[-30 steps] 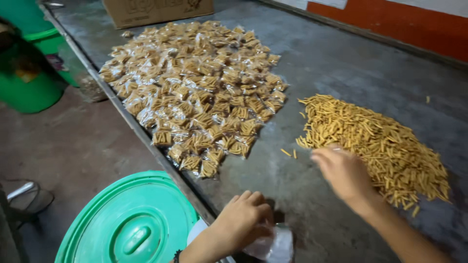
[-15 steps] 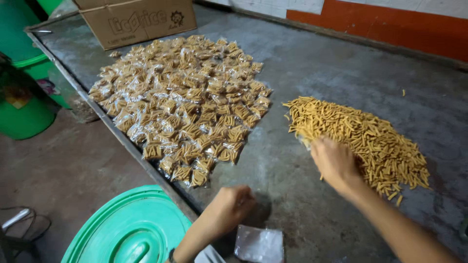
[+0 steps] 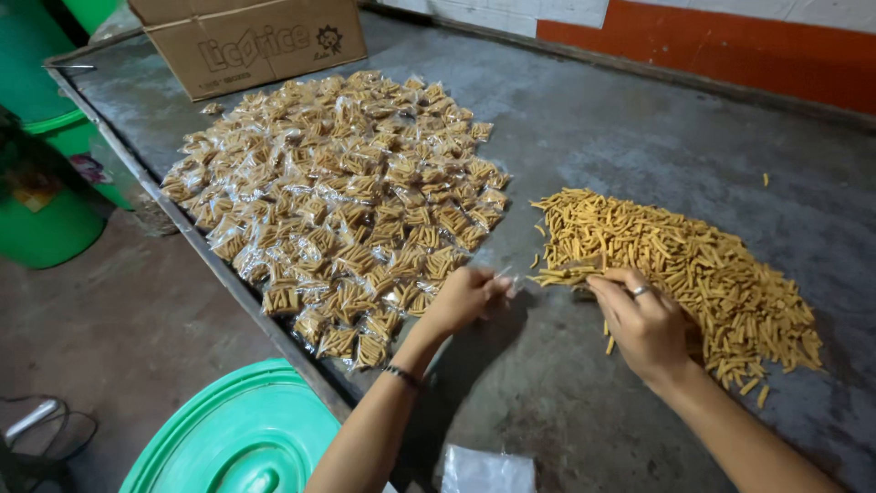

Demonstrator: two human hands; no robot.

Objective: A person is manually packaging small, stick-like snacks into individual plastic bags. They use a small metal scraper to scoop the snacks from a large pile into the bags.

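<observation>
1. The grey table (image 3: 639,137) carried all the work items; its metal edge ran diagonally from upper left to lower centre.
2. A wide heap of filled clear packets (image 3: 338,201), each holding yellow sticks, covered the left part of the table. Its near edge lay just beside the left hand.
3. A loose pile of yellow snack sticks (image 3: 693,265) lay on the right part of the table, well apart from the packet heap. The right hand rested at its near-left edge.
4. A cardboard box (image 3: 255,41) stood at the far end of the table, touching the back of the packet heap.
5. A green bin lid (image 3: 237,438) sat below the table edge, near the left forearm. Green buckets (image 3: 41,201) stood on the floor at left.
6. The right hand (image 3: 643,319), with a ring on one finger, had its fingers curled together around a small bunch of sticks (image 3: 566,272), lifted at the pile's edge and pointing toward the left hand.
7. The left hand (image 3: 465,297) had its fingertips pinched on a small clear bag (image 3: 507,279), held between the two hands, just beside the bunch. Whether the sticks touched the bag could not be told.
8. A stack of empty clear bags (image 3: 488,470) lay on the table at the near edge, between the forearms.
</observation>
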